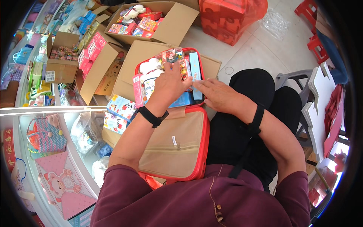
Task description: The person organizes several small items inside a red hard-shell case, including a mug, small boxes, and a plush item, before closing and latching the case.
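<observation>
A small red hard-shell suitcase (206, 142) lies open before me, its beige-lined half nearest my body. The far half is packed with a white plush toy (149, 66), a clear-topped pack (171, 54), a pink box (138, 90), a blue box (183, 100) and a box with round sweets in its front (183, 71). My left hand (173, 82) rests over the middle of these, thumb towards the sweets box; whether it grips anything is hidden. Upright along the right wall stands a slim light-blue box (196, 75). My right hand (218, 95) touches its near part with extended fingers.
Boxes with fruit prints (121, 106) lie left of the suitcase. Open cartons (170, 25) of small packages stand beyond and to the left. A glass display counter (82, 109) runs along my left. Red plastic-wrapped goods (224, 20) and a grey stool (295, 79) stand on the tiled floor.
</observation>
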A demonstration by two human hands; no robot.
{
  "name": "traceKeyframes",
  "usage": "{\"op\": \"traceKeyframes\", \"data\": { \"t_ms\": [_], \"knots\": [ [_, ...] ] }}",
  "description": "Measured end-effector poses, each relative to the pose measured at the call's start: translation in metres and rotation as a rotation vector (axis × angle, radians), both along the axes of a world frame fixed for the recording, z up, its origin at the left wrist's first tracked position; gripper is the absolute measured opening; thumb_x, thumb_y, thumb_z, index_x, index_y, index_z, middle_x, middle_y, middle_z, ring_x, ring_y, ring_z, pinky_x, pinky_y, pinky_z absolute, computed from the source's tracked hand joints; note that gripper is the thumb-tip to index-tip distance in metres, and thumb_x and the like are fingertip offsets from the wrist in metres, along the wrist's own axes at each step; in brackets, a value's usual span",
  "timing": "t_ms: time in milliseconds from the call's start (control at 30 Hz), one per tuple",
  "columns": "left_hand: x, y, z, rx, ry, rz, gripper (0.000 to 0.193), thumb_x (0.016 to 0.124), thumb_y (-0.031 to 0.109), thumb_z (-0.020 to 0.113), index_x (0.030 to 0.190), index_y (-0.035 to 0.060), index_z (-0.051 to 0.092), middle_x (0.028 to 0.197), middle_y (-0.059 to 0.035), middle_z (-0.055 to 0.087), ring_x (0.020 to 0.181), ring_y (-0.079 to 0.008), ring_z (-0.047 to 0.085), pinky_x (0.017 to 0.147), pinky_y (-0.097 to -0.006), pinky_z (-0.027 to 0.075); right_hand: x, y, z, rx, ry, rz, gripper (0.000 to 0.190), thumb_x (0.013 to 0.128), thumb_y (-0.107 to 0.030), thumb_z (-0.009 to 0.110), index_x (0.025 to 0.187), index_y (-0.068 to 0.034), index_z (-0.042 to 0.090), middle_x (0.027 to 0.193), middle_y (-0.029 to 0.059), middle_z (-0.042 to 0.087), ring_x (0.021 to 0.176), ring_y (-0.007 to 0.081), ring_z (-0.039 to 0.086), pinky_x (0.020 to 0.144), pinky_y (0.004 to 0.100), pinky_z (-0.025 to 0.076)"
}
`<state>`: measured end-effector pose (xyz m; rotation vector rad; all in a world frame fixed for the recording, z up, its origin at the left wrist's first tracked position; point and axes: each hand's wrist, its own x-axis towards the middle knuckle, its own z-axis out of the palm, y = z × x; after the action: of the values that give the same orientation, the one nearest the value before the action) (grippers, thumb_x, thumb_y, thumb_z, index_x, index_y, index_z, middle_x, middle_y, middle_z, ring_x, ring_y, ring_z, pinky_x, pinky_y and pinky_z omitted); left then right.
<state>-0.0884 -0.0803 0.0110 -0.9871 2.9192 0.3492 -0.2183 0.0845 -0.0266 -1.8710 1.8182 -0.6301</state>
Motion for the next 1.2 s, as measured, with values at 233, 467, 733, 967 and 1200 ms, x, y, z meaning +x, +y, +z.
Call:
{"op": "traceKeyframes", "data": {
  "t_ms": [233, 467, 733, 967, 1200],
  "knots": [
    [0.007, -0.005, 0.0, 0.02, 0.036, -0.057, 0.08, 0.084, 0.054, 0.07, 0.14, 0.0025, 0.046, 0.13, -0.024, 0.05, 0.099, -0.0412, 0.067, 0.08, -0.047, 0.056, 0.0, 0.001, -0.003, 0.046, 0.074, 0.014, 0.063, 0.085, -0.008, 0.064, 0.145, -0.009, 0.046, 0.145, 0.0132, 0.049, 0.128, 0.0387, 0.049, 0.108, 0.0452, 0.043],
    [0.011, -0.022, 0.009, -0.083, 0.056, -0.122, 0.084, 0.08, 0.046, 0.077, 0.144, 0.0052, 0.043, 0.131, -0.0209, 0.055, 0.115, -0.0379, 0.059, 0.093, -0.0464, 0.05, -0.002, 0.004, -0.003, 0.047, 0.065, 0.006, 0.061, 0.085, -0.01, 0.065, 0.144, -0.008, 0.049, 0.146, 0.0156, 0.048, 0.129, 0.0387, 0.05, 0.108, 0.0439, 0.043],
    [0.004, -0.078, -0.008, -0.003, 0.101, -0.327, 0.097, 0.072, 0.033, 0.085, 0.151, 0.0077, 0.034, 0.144, -0.0213, 0.05, 0.138, -0.0397, 0.042, 0.114, -0.0483, 0.032, -0.004, 0.001, 0.004, 0.05, 0.06, 0.063, 0.063, 0.085, -0.011, 0.066, 0.145, -0.007, 0.046, 0.148, 0.0161, 0.046, 0.127, 0.0389, 0.051, 0.107, 0.0427, 0.044],
    [0.005, -0.063, -0.011, 0.022, 0.059, -0.293, 0.097, 0.072, 0.03, 0.084, 0.152, 0.0074, 0.034, 0.145, -0.0239, 0.047, 0.139, -0.0384, 0.04, 0.113, -0.0483, 0.033, -0.005, 0.007, 0.011, 0.116, -0.007, 0.034, 0.07, 0.082, -0.003, 0.063, 0.149, -0.008, 0.041, 0.153, 0.0136, 0.041, 0.127, 0.0355, 0.049, 0.107, 0.0403, 0.044],
    [0.004, -0.077, -0.017, 0.087, 0.074, -0.273, 0.094, 0.071, 0.027, 0.082, 0.15, 0.0071, 0.036, 0.141, -0.0223, 0.052, 0.136, -0.0389, 0.043, 0.111, -0.0504, 0.034, -0.006, 0.006, 0.01, 0.141, -0.009, 0.049, 0.072, 0.083, -0.004, 0.065, 0.15, -0.009, 0.039, 0.154, 0.0129, 0.039, 0.129, 0.0351, 0.048, 0.106, 0.0395, 0.044]
  ]
}}
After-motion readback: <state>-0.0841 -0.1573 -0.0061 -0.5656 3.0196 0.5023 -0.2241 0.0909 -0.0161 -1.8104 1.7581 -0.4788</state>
